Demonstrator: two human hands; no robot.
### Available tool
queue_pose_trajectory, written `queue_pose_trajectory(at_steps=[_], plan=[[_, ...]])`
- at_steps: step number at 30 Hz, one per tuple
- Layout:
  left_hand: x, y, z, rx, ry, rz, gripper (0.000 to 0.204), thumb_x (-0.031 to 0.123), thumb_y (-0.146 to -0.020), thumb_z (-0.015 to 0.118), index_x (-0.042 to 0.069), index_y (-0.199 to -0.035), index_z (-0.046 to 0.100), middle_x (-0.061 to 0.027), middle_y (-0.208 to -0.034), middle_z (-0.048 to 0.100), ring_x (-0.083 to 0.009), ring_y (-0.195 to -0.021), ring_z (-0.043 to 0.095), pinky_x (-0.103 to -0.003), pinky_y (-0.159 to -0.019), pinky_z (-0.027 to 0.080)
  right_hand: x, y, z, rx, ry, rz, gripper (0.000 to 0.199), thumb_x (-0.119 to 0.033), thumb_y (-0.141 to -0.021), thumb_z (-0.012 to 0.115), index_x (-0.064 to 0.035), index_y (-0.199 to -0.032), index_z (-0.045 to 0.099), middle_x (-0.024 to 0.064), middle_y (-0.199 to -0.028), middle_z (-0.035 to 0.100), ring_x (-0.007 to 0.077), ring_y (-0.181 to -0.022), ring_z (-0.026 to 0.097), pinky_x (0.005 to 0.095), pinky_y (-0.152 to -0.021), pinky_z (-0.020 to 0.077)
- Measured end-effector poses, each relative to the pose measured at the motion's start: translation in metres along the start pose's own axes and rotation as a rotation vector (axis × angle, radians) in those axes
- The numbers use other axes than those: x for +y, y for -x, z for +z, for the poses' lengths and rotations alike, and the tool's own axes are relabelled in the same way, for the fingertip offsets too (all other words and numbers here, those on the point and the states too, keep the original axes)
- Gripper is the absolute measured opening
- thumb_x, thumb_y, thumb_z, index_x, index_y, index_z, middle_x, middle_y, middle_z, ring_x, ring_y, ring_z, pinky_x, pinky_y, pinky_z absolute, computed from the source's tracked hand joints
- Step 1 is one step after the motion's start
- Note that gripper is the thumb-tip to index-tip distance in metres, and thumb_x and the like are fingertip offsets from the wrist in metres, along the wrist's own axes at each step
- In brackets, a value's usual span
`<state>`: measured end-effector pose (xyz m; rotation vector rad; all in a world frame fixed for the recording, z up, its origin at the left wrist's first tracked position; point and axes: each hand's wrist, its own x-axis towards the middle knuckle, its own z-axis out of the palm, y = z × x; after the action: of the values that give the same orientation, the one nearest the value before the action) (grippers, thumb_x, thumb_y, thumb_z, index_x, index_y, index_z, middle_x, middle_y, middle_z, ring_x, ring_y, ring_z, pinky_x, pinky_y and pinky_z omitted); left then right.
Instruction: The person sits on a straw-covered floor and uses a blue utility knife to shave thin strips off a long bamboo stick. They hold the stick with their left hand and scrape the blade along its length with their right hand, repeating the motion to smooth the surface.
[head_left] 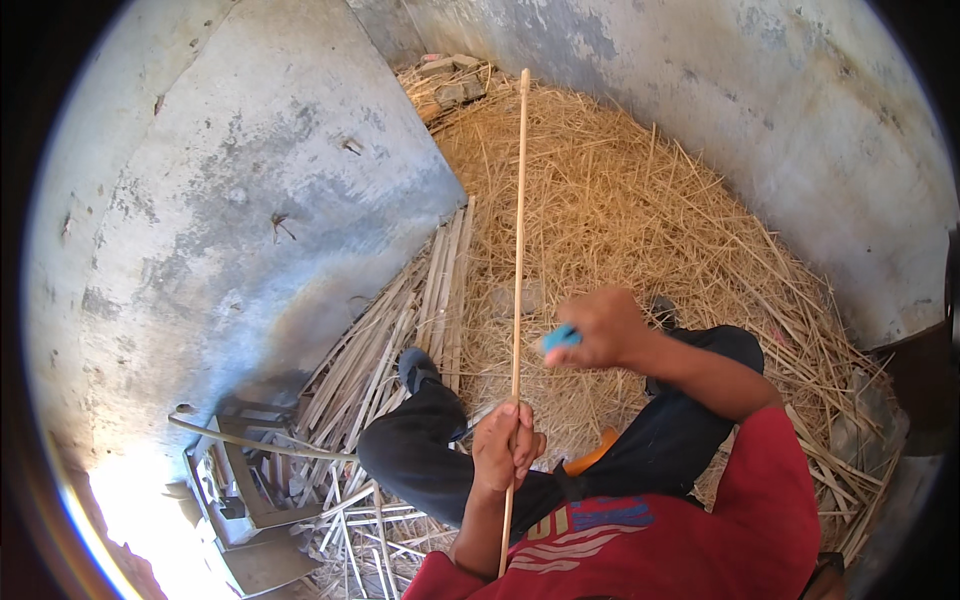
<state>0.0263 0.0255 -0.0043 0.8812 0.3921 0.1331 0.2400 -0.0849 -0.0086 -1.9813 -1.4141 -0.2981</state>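
Observation:
A long, thin, pale wooden strip [519, 230] runs upright through the middle of the view, from my lap to well beyond my feet. Around its lower part my left hand [506, 447] is closed, just above my thigh. My right hand [607, 325] is closed on a small blue object [562, 337], to the right of the strip and apart from it. Blur and the fingers hide what kind of object the blue one is. Between my legs shows part of an orange curved thing [592, 453], mostly covered.
Loose shavings [600, 170] cover the floor ahead and to the right. A bundle of split strips [400, 300] leans along the left wall [280, 170]. At lower left are a wooden frame [240, 490] and a long bent stick [260, 441]. Stones [458, 90] lie in the far corner.

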Motion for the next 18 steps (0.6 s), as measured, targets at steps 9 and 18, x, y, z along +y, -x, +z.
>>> queue_pose_trajectory(at_steps=[9, 18], plan=[[-0.005, 0.008, 0.014, -0.104, 0.054, -0.116, 0.034, 0.03, -0.105, 0.031, 0.008, -0.083, 0.045, 0.002, -0.044, 0.034, -0.0075, -0.031, 0.024, -0.024, -0.039, 0.025, 0.017, -0.005, 0.005, 0.021, 0.099, 0.047, 0.07, -0.08, -0.073, 0.053, -0.0122, -0.056, 0.047, 0.0042, -0.048, 0.046, 0.024, -0.043, 0.052, 0.0364, -0.042, 0.0394], [0.0, 0.014, 0.015, -0.02, -0.346, 0.045, 0.033, 0.029, -0.104, 0.037, 0.005, -0.083, 0.046, 0.0033, -0.052, 0.034, -0.0048, -0.044, 0.027, -0.023, -0.043, 0.023, -0.005, -0.003, 0.007, 0.096, 0.066, -0.236, 0.074, -0.085, -0.065, 0.053, -0.0122, -0.057, 0.044, 0.0026, -0.049, 0.044, 0.0218, -0.043, 0.05, 0.0348, -0.042, 0.0365]])
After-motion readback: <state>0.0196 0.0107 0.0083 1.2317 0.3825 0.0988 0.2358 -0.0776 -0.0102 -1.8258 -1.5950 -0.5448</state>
